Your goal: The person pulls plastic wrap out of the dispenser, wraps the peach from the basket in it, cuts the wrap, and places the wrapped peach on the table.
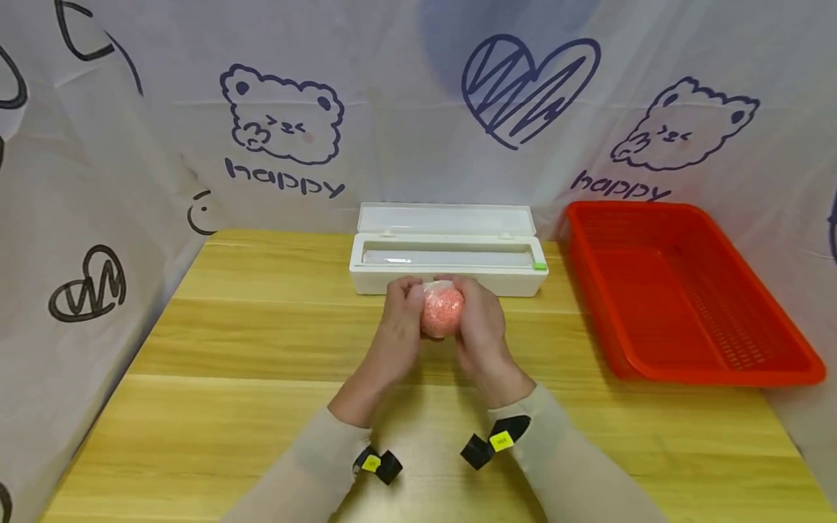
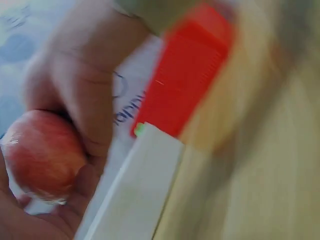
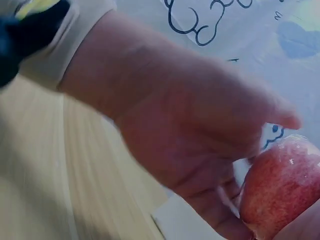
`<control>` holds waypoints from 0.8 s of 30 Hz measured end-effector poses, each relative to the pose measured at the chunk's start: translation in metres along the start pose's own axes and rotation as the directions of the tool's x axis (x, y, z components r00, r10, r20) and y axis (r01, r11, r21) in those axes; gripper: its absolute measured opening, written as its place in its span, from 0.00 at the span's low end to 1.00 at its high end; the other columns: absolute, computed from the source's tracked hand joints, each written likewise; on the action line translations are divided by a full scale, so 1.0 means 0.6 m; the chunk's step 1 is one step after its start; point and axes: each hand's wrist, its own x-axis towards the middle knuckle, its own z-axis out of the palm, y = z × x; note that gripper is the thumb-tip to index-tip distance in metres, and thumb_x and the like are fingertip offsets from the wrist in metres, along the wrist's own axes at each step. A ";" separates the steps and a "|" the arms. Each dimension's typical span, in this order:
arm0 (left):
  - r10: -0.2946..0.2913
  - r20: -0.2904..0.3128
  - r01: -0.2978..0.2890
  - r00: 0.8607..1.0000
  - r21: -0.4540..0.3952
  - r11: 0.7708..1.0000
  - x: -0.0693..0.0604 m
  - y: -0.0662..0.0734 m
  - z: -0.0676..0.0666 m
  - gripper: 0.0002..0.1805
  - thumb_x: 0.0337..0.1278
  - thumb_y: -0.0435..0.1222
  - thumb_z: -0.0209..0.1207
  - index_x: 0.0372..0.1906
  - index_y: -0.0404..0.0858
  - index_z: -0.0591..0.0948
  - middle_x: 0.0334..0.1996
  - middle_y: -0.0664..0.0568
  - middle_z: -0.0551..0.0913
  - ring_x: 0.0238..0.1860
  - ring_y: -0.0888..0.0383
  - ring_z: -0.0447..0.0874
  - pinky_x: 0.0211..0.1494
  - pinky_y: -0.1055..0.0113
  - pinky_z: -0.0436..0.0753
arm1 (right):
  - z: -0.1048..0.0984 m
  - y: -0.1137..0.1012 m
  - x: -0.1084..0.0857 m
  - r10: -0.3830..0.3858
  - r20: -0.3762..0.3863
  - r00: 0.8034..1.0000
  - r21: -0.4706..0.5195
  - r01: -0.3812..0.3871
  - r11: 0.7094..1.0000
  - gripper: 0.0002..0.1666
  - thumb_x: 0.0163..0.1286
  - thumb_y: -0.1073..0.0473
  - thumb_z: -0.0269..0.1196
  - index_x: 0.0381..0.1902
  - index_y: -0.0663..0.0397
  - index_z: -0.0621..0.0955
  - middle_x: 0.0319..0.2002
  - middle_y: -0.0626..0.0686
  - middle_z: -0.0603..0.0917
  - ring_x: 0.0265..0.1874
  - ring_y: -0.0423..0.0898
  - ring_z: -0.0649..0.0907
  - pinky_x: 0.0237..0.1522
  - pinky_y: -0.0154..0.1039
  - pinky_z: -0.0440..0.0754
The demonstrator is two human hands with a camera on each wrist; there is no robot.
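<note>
Between both hands, in front of the white box, is a round, mottled pink-red apple with shiny clear film around it. My left hand holds its left side, the fingers bent beneath it in the right wrist view. On the other side my right hand grips it, its fingers curved round the fruit. In the left wrist view the wrapped apple shows glossy and creased. The white film dispenser stands behind the hands with its lid raised; a roll of clear film lies inside.
A red plastic basket stands on the right of the wooden table. A small green piece sits on the dispenser's right end. A white cloth with drawings hangs behind and to the sides.
</note>
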 end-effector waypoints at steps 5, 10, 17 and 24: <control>-0.189 -0.073 0.182 0.979 -0.088 0.979 0.006 0.020 0.001 0.26 0.84 0.53 0.38 0.61 0.34 0.68 0.56 0.37 0.76 0.52 0.47 0.80 0.54 0.56 0.84 | 0.008 0.007 -0.014 -0.087 0.003 0.996 -0.143 0.086 0.986 0.21 0.76 0.54 0.55 0.47 0.62 0.89 0.46 0.56 0.90 0.45 0.44 0.84 0.46 0.35 0.83; -0.181 -0.153 0.184 0.972 0.010 0.983 -0.002 0.028 0.008 0.20 0.82 0.49 0.41 0.51 0.35 0.71 0.48 0.34 0.81 0.51 0.45 0.81 0.52 0.52 0.85 | 0.015 0.017 -0.023 -0.111 -0.057 0.992 -0.089 0.106 0.990 0.18 0.73 0.56 0.57 0.38 0.61 0.90 0.35 0.50 0.89 0.38 0.45 0.84 0.37 0.37 0.85; -0.224 -0.103 0.217 0.969 -0.080 0.973 -0.001 0.024 0.009 0.24 0.84 0.52 0.41 0.56 0.33 0.69 0.52 0.34 0.79 0.49 0.46 0.83 0.52 0.51 0.87 | 0.003 0.012 -0.012 -0.048 0.038 0.998 -0.117 0.052 0.992 0.23 0.78 0.52 0.55 0.54 0.60 0.89 0.53 0.52 0.89 0.53 0.45 0.83 0.52 0.36 0.82; -0.212 -0.121 0.211 0.970 -0.017 0.977 -0.001 0.025 0.013 0.24 0.81 0.53 0.44 0.51 0.34 0.72 0.49 0.37 0.80 0.53 0.47 0.79 0.58 0.53 0.80 | 0.009 0.016 -0.016 -0.086 -0.031 0.996 -0.034 0.085 0.996 0.15 0.70 0.58 0.61 0.38 0.62 0.91 0.36 0.53 0.90 0.37 0.46 0.86 0.35 0.37 0.87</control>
